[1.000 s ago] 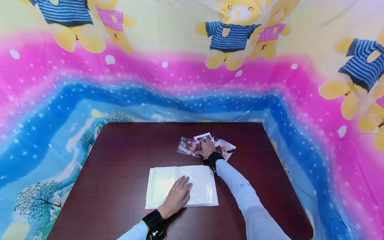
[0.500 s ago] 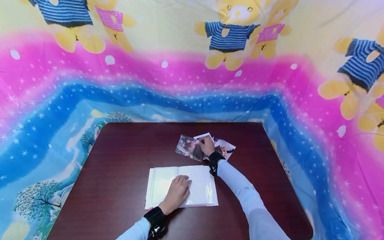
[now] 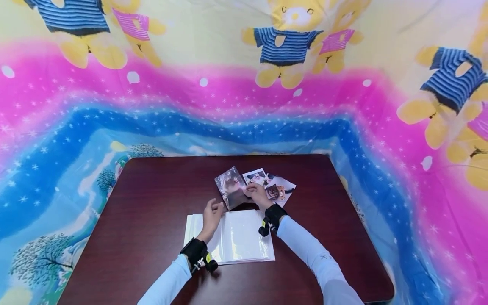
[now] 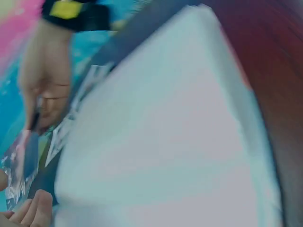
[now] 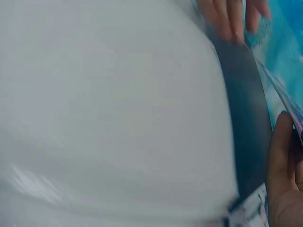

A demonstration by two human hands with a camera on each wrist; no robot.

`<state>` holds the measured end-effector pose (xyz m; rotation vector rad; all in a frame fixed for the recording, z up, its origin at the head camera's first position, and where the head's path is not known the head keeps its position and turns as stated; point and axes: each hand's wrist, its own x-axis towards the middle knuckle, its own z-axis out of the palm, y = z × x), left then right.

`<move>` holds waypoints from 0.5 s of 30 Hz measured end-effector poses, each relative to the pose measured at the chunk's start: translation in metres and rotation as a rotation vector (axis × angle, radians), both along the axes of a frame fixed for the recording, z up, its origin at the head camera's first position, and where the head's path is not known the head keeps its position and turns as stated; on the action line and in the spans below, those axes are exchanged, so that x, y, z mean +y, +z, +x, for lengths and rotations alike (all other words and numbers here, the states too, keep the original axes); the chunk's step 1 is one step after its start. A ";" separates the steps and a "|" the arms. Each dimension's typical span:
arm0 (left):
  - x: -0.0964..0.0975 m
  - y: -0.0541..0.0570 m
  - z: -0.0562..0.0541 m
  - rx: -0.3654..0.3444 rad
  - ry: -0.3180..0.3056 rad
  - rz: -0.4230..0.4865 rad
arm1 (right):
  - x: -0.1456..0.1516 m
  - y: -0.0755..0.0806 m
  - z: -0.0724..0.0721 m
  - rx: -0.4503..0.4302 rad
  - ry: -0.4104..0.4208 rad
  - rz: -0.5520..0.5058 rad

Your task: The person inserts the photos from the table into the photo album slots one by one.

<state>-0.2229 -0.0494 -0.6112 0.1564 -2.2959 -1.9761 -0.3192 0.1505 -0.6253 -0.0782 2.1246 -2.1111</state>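
My right hand (image 3: 258, 195) pinches a photo (image 3: 231, 184) by its right edge, between thumb and fingers. The photo is tilted up over the far side of an open photo album (image 3: 248, 237) with clear-sleeved white pages. My left hand (image 3: 212, 217) is raised over the album's left page, fingers loosely bent, fingertips close to the photo's lower corner. In the right wrist view the photo (image 5: 279, 87) shows nearly edge-on, its far corner right by the left fingertips (image 5: 234, 28). The left wrist view is blurred; the album (image 4: 156, 123) fills most of it.
Two more photos lie behind the right hand: a white-bordered one (image 3: 255, 175) and one with a cat in a bear-eared hood (image 3: 277, 191). All rest on a dark red-brown table (image 3: 160, 190). A printed cloth (image 3: 213, 101) with bears hangs behind and around the table.
The right hand has picked up the left photo from the pile and turned it toward the album. My left hand has lifted off the pages and moved left and forward, toward the photo.
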 end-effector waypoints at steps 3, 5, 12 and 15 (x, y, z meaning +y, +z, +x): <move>0.000 0.006 -0.005 -0.106 0.045 0.083 | -0.007 -0.012 0.010 -0.007 0.036 -0.065; 0.000 0.009 -0.006 -0.141 0.076 0.082 | -0.010 -0.012 0.020 -0.009 0.057 -0.072; -0.001 0.009 0.005 -0.177 0.107 0.044 | -0.016 0.014 0.050 -0.129 0.118 -0.101; -0.002 0.007 0.014 -0.157 0.060 0.029 | -0.013 0.013 0.045 -0.146 0.119 -0.101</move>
